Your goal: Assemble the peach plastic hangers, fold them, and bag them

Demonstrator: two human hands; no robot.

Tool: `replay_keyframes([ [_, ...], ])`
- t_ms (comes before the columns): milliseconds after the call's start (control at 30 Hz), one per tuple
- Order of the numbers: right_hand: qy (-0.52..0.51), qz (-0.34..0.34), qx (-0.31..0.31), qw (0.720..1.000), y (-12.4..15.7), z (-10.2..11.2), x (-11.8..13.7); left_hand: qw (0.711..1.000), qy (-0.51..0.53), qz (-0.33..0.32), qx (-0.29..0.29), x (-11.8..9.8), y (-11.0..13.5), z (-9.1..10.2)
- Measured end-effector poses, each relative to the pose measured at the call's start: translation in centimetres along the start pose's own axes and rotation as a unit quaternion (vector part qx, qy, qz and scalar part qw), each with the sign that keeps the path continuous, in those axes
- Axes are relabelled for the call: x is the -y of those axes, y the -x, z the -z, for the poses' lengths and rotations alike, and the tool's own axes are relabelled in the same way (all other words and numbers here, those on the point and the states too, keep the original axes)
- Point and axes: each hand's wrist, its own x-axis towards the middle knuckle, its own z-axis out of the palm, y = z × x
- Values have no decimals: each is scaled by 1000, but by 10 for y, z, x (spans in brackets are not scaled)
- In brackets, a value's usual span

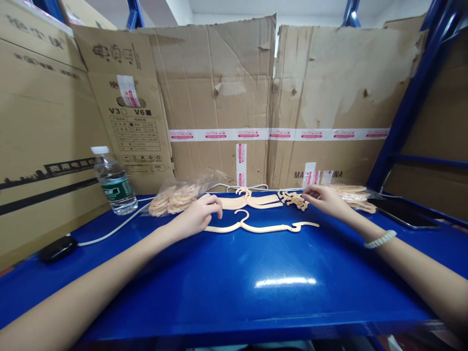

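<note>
A thin cream hanger lies flat on the blue table in front of me. My left hand rests at the hanger's left end, fingers curled over it. Behind it sits a stack of the same hangers. My right hand reaches into a small pile of cream clips, fingers pinched at the pile; what they hold is too small to make out. A pale bead bracelet is on my right wrist.
A clear bag of cream parts lies left of the stack, another pile at the right. A water bottle, a black device with a white cable and a dark phone are on the table. Cardboard walls close the back.
</note>
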Motion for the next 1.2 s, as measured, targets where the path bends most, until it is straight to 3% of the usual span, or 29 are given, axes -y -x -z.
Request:
replay_keyframes([
  [233, 87, 35, 17, 995, -7, -12, -15, 1000, -1, 7, -24, 7, -1, -7],
  [467, 138, 47, 61, 987, -8, -21, -15, 998, -23, 54, 17, 32, -2, -26],
  [933, 83, 73, 53, 992, -10, -26, -22, 995, -33, 79, 48, 33, -6, -26],
  [1067, 62, 102, 28, 992, -10, -25, -24, 996, -35, 71, 40, 29, -5, -22],
  [1200, 19, 100, -59, 993, -11, -20, -25, 997, -40, 68, 12, 27, -3, -14],
])
